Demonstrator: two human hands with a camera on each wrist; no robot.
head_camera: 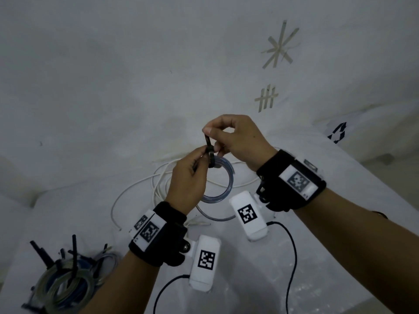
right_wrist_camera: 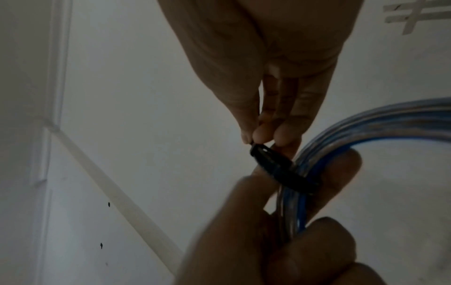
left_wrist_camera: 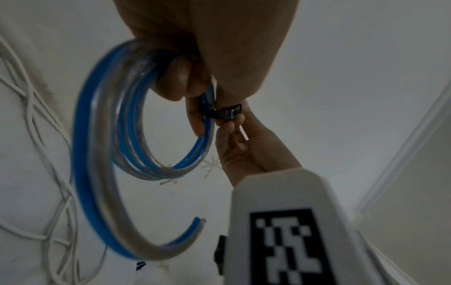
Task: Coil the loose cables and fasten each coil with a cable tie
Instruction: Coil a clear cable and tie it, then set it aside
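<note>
A: How much is done?
B: Tied coils are piled at the surface's near left corner.
A: And now?
B: A blue coil is gripped mid-air by the left hand; the tie around it is pinched by the right hand. White cable lies loose mid-surface.

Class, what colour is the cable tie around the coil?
Black; the cable tie shows best in the left wrist view.

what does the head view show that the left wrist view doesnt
Only the head view shows the pile of tied coils at lower left and the tape tally marks. Only the left wrist view shows the blue and clear coil's cut free end hanging loose. Both show the left hand holding that coil, the right hand pinching the black cable tie, and loose white cable below.
</note>
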